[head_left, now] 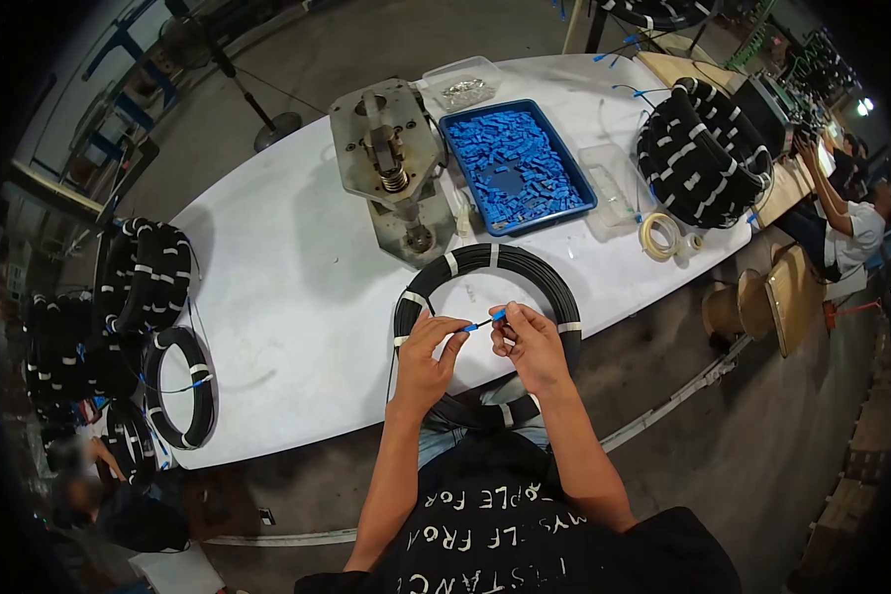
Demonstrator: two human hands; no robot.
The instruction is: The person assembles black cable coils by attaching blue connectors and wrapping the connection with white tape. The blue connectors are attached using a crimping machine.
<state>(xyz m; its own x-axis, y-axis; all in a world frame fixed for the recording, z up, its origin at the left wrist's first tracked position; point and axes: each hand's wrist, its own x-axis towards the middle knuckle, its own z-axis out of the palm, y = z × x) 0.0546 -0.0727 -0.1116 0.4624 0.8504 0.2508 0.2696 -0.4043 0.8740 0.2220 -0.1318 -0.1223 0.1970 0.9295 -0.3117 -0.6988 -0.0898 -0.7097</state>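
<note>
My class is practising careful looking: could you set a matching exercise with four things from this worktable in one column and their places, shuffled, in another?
Column 1
1. Metal fixture
2. Small blue pieces
3. Larger tape roll
4. Black coil with white bands

Column 2
A. Near the right-hand edge of the white table
B. Beneath the left hand and right hand
C. Left of the blue tray
D. Spread inside the blue tray

Right pairs: 1-C, 2-D, 3-A, 4-B

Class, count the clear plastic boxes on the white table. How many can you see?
2: one box at the blue tray's far left corner, the other box along its right side.
</note>
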